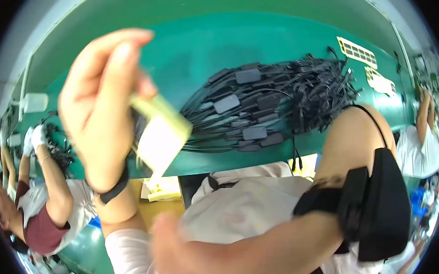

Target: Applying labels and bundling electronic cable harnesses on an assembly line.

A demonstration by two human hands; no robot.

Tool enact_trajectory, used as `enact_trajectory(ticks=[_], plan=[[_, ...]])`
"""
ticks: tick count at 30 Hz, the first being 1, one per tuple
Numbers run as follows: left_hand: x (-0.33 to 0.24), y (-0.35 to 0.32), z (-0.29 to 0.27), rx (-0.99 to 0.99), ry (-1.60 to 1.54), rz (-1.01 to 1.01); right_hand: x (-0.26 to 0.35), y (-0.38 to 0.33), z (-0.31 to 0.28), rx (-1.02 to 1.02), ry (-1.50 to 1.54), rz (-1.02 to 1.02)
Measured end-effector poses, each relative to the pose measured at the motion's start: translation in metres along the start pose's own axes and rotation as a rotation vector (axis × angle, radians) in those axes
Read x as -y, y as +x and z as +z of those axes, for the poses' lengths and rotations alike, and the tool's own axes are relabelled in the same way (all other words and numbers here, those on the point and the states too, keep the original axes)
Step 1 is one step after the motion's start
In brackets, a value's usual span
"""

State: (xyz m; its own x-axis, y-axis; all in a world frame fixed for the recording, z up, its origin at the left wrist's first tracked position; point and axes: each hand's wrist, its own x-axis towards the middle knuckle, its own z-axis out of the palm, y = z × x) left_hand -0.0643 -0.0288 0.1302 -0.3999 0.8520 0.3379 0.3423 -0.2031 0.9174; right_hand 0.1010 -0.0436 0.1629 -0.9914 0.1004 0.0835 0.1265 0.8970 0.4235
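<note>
1. The pale yellow, flat rectangular pad of thin sheets (162, 132) is held up in front of the camera, above the near edge of the green worktop (254, 36). It is motion-blurred, so its surface cannot be made out. It is judged light and somewhat flexible, easily creased, and best pinched at one short edge, as it is now.
2. The tangled heap of black cables with grey oblong modules (272, 104) lies on the worktop beyond the pad, well apart from it. It is judged limp and prone to snagging.
3. The left hand (103, 103) is closed on the upper end of the pad, fingers bent over it.
4. The right hand (186, 253) is seen low and blurred; whether its fingers are apart or together cannot be told.
5. No container is seen; a small stack of similar yellow sheets (160, 189) lies under the worktop's edge.
</note>
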Motion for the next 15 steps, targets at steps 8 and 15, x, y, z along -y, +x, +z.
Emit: enact_trajectory(ticks=[8, 15], plan=[[0.034, 0.033, 0.092, 0.0, 0.21, 0.248, -0.111, -0.055, 0.117, -0.478, 1.263, 0.456], [0.039, 0.041, 0.11, 0.34, -0.346, -0.337, -0.12, -0.065, 0.152, -0.364, 1.811, 0.784]])
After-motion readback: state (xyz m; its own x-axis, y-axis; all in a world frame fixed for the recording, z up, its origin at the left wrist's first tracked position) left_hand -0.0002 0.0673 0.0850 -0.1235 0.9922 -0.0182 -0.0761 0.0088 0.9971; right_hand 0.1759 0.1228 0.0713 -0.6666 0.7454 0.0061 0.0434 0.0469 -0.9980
